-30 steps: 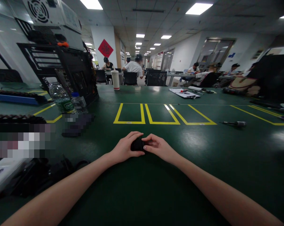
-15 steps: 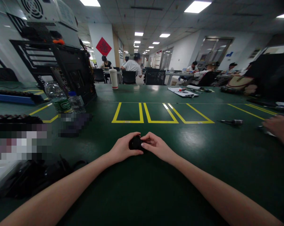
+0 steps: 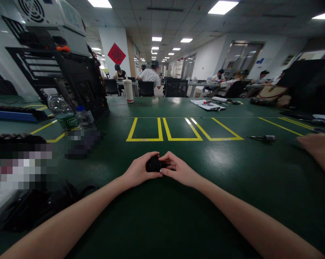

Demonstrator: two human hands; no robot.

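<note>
A small black rounded object (image 3: 153, 164) is held low over the green table, between my two hands. My left hand (image 3: 138, 168) curves round its left side, thumb below and fingers above. At its right edge, the thumb and fingertips of my right hand (image 3: 179, 168) grip it. Its exact kind is too dark to make out, and my fingers cover part of it.
Yellow tape outlines (image 3: 144, 140) mark the green table (image 3: 162, 219) ahead. A screwdriver (image 3: 267, 138) lies to the right, near another person's hand (image 3: 317, 147). Plastic bottles (image 3: 62, 111) and a black computer case (image 3: 84, 81) stand left; a white tumbler (image 3: 128, 90) stands farther back.
My right thumb has slid down along the black object's edge, and the right fingers are spread a little wider. The left hand keeps its hold. The whole view has shifted slightly.
</note>
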